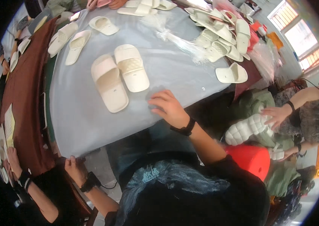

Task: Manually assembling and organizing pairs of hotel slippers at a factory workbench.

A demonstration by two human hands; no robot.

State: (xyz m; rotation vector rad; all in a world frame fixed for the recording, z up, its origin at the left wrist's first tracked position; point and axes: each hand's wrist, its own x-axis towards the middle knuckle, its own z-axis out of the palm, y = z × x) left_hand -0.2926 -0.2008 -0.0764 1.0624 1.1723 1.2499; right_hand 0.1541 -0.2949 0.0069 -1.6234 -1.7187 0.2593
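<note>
A pair of cream slide slippers (115, 98) lies side by side on the table, soles down, with quilted insoles. My right hand (170, 108) rests at the table's near edge, just right of the slippers. Its fingers are a little bent and apart, and nothing is in them. Down at the table's near left corner is my left hand (77, 172), its fingers curled in against the corner. What they grip there, if anything, I cannot make out. Grey plastic sheeting (88, 128) covers the table.
More cream slippers (77, 47) lie at the left, and several are heaped (219, 37) at the far right by clear plastic bags (167, 34). A single slipper (231, 73) sits near the right edge. Another person's hand touches a puffy white slipper (246, 130) beside a red stool (249, 160).
</note>
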